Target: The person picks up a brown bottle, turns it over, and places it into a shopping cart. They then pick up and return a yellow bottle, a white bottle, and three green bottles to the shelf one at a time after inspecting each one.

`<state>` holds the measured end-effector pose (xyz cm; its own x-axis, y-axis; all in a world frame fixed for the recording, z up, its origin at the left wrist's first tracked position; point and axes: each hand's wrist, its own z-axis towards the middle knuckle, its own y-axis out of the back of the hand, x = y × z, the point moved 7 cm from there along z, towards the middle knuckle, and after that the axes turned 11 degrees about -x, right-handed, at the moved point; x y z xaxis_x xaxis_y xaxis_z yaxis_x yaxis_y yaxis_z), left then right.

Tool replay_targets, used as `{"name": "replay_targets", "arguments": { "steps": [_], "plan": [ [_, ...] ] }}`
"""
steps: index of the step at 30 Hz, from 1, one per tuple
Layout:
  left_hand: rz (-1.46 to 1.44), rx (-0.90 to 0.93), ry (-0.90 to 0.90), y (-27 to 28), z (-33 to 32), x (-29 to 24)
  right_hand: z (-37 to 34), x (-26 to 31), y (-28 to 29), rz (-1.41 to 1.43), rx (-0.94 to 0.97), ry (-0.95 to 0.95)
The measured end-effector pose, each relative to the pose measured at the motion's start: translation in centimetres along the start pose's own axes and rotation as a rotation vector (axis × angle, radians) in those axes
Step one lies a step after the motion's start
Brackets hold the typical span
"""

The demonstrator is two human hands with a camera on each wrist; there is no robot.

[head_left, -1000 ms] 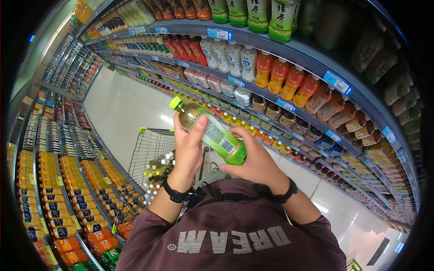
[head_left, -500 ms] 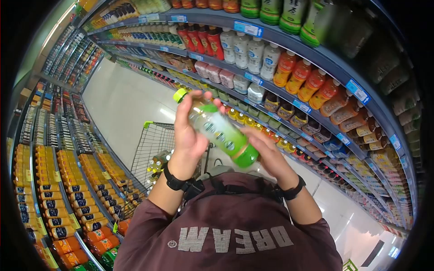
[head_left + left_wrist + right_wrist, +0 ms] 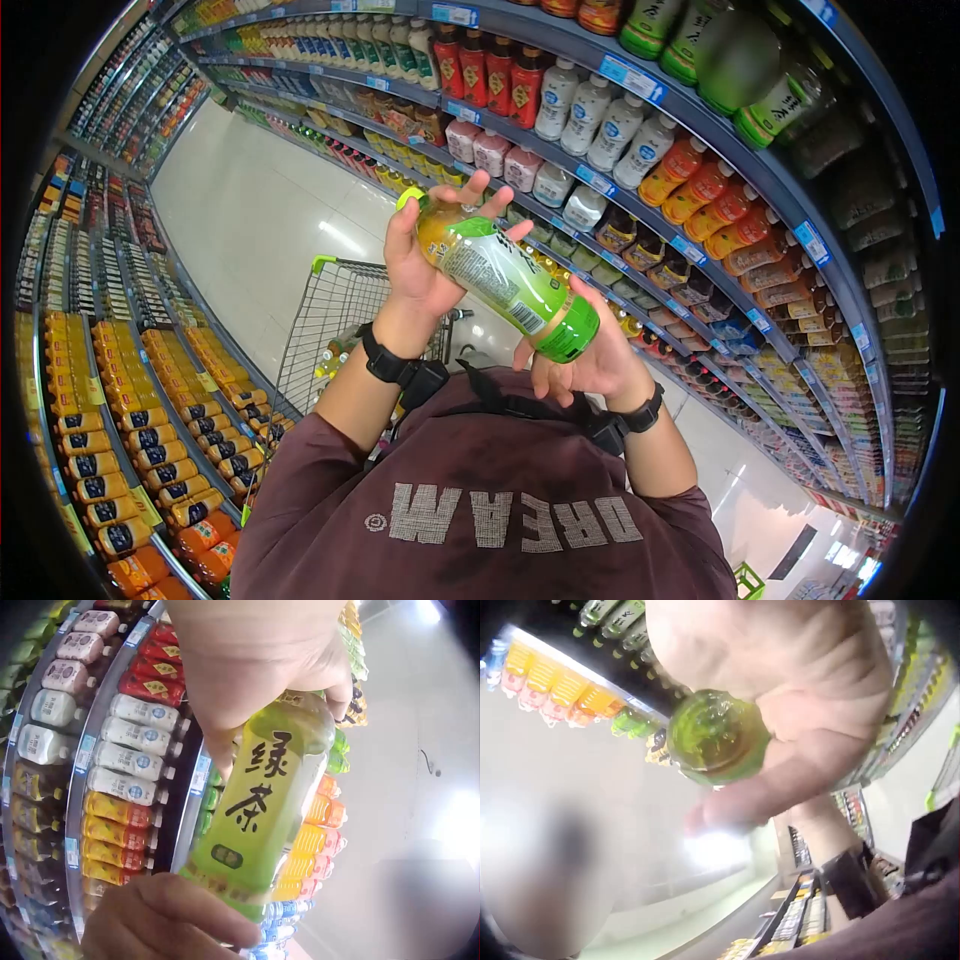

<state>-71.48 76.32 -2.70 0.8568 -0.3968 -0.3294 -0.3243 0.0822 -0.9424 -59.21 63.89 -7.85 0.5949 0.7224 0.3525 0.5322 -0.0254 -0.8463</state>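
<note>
A green tea bottle (image 3: 505, 280) with a yellow-green cap slants between both hands in the head view. My left hand (image 3: 425, 265) holds its upper end, with the thumb beside the neck and the other fingers spread behind. My right hand (image 3: 595, 355) holds the base between thumb and fingers. In the left wrist view the large dark characters on the bottle (image 3: 259, 802) show, with the right hand (image 3: 161, 919) at its lower end. The right wrist view shows the bottle's base (image 3: 718, 737) against the right hand (image 3: 795, 705); the bottle hides part of the fingers.
Curved shelves (image 3: 560, 150) of drinks run along the right. More shelves with yellow-orange bottles (image 3: 140, 375) stand on the left. A wire cart (image 3: 330, 310) with bottles inside is beyond the left forearm, on the pale floor (image 3: 260, 215).
The bottle has turned between the hands, and its barcode side faces the head view again. It has moved slightly right. The left fingers have spread, and the right fingers have come under the base.
</note>
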Motion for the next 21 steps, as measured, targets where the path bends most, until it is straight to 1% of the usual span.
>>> {"name": "replay_targets", "arguments": {
  "steps": [1,2,4,5,6,7,8,9,10,11,12,13,14,15,16,17,18,19,20,21],
  "plan": [
    [-0.006,-0.004,-0.003,1.3,0.4,-0.8,0.6,-0.5,-0.3,0.041,0.003,-0.052],
    [0.029,-0.027,-0.009,3.5,1.0,-1.7,1.2,-0.7,-0.7,0.039,-0.002,-0.057],
    [0.055,-0.052,-0.015,5.4,1.7,-3.0,2.4,0.4,1.3,-0.299,-0.415,0.176],
    [0.183,-0.110,-0.041,6.4,2.0,-3.6,3.3,-0.1,1.4,-0.303,-0.421,0.172],
    [0.311,-0.171,-0.065,7.1,2.2,-4.1,3.7,0.9,1.2,-0.582,-0.479,0.443],
    [0.303,-0.173,-0.062,7.2,2.3,-4.2,3.5,2.0,0.3,-0.864,-0.525,0.716],
    [0.325,-0.247,-0.059,7.6,2.4,-4.4,3.0,3.2,-1.7,-1.382,-0.543,1.059],
    [0.348,-0.325,-0.052,8.2,2.3,-4.6,3.1,3.1,-2.1,-1.385,-0.546,1.047],
    [0.343,-0.330,-0.050,8.3,2.4,-5.0,3.8,2.7,-1.4,-1.193,-0.566,0.794],
    [0.352,-0.278,-0.017,8.0,2.6,-5.2,4.6,1.9,-0.6,-0.996,-0.576,0.549],
    [0.360,-0.230,0.018,8.0,2.6,-5.3,4.9,2.0,-0.2,-0.996,-0.578,0.541],
    [0.356,-0.241,0.024,8.6,2.6,-5.7,5.3,1.3,0.6,-0.779,-0.473,0.423],
    [0.336,-0.191,0.110,8.9,2.6,-5.6,5.7,0.6,1.1,-0.561,-0.369,0.307],
    [0.316,-0.139,0.194,9.2,2.6,-5.6,5.9,0.7,1.6,-0.558,-0.373,0.300],
    [0.362,-0.062,0.206,9.9,2.6,-5.8,6.4,0.1,2.0,-0.519,-0.324,0.211],
    [0.358,-0.070,0.211,10.7,2.7,-6.3,6.8,-0.7,2.1,-0.477,-0.275,0.123],
    [0.428,-0.118,0.263,11.9,2.5,-6.5,7.1,-0.7,1.8,-0.533,-0.306,0.118],
    [0.498,-0.170,0.313,13.1,2.2,-6.8,7.4,-0.7,1.5,-0.527,-0.307,0.106],
    [0.496,-0.182,0.314,13.8,1.9,-7.5,7.7,-0.7,1.8,-0.525,-0.399,0.067],
    [0.586,-0.229,0.327,14.9,1.6,-8.2,8.0,-0.7,2.1,-0.521,-0.488,0.026]
  ]
}}
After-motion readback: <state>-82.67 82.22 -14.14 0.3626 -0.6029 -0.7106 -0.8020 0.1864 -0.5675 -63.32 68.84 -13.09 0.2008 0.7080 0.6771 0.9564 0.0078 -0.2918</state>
